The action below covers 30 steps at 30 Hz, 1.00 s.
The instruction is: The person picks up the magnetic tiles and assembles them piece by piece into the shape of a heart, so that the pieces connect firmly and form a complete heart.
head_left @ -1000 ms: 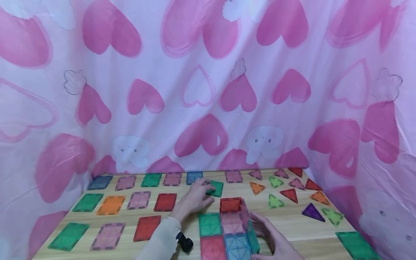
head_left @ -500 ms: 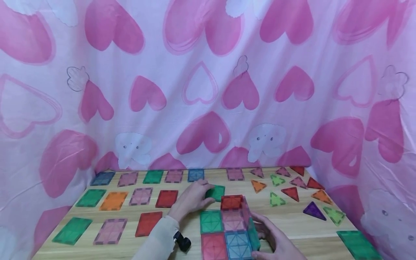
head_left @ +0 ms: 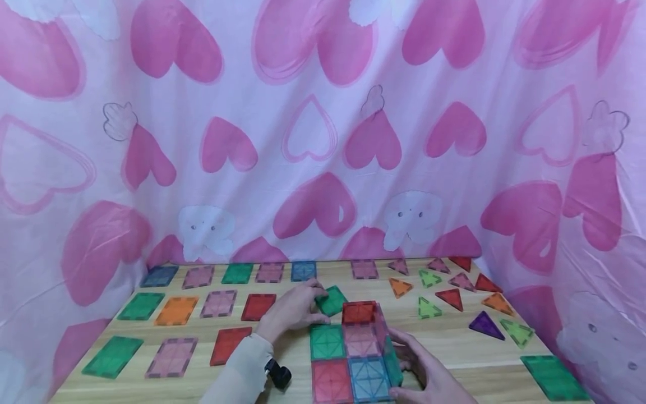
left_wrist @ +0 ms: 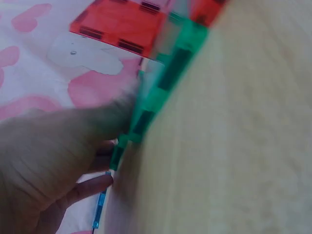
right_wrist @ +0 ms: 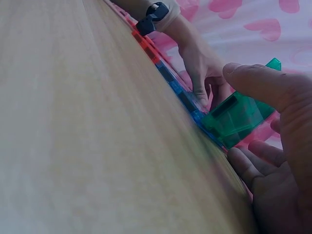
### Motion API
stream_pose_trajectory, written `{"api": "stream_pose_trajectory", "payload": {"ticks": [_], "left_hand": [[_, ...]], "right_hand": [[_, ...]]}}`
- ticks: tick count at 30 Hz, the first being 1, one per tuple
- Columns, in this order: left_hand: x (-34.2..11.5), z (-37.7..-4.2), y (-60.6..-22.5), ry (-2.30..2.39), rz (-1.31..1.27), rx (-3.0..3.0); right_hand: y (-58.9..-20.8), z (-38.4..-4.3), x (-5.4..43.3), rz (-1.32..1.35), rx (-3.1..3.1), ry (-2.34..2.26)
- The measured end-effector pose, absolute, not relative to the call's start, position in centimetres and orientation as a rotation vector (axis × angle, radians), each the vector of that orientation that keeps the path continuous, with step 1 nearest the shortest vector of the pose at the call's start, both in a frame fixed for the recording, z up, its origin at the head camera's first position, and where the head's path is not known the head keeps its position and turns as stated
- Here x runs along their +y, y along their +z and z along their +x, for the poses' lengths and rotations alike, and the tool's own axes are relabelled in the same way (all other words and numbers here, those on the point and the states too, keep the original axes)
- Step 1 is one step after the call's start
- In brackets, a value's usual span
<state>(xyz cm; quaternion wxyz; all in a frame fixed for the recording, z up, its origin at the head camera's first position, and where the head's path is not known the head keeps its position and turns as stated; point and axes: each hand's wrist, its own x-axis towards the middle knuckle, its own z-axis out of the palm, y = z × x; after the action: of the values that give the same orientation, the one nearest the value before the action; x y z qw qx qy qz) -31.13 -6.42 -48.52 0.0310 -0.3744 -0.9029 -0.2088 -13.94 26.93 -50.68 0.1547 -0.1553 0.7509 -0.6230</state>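
In the head view, my left hand (head_left: 295, 308) pinches the near-left edge of a green square magnetic tile (head_left: 333, 300), turned cornerwise behind a small tile structure. The structure's floor has a green tile (head_left: 327, 343), a pink tile (head_left: 360, 340), a red tile (head_left: 331, 381) and a blue tile (head_left: 370, 379). A red tile (head_left: 360, 312) stands upright at its back. Along its right side stand a pink tile and a green upright tile (head_left: 392, 362). My right hand (head_left: 426, 373) rests beside that green wall, thumb and fingers spread around it; the right wrist view shows fingertips at its lower edge.
Several square tiles lie in rows on the left, including an orange tile (head_left: 176, 311). Triangular tiles, such as a purple triangle (head_left: 487, 325), are scattered at right. A large green tile (head_left: 554, 377) lies near the right edge. A pink heart-print curtain (head_left: 313, 140) encloses the wooden table.
The green tile in my left hand has turned cornerwise and shifted slightly nearer the structure. The left hand has drawn back a little with it. My right hand has stayed by the green wall.
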Motion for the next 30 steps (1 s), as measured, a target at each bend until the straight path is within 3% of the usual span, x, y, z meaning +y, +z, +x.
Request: {"api": "stream_pose_trajectory", "payload": {"ticks": [30], "left_hand": [[-8.9, -31.5, -48.5, -1.099, -1.193, -2.801]], "right_hand": [[-50.6, -14.3, 27.0, -0.458, 2.196, -1.743]]}}
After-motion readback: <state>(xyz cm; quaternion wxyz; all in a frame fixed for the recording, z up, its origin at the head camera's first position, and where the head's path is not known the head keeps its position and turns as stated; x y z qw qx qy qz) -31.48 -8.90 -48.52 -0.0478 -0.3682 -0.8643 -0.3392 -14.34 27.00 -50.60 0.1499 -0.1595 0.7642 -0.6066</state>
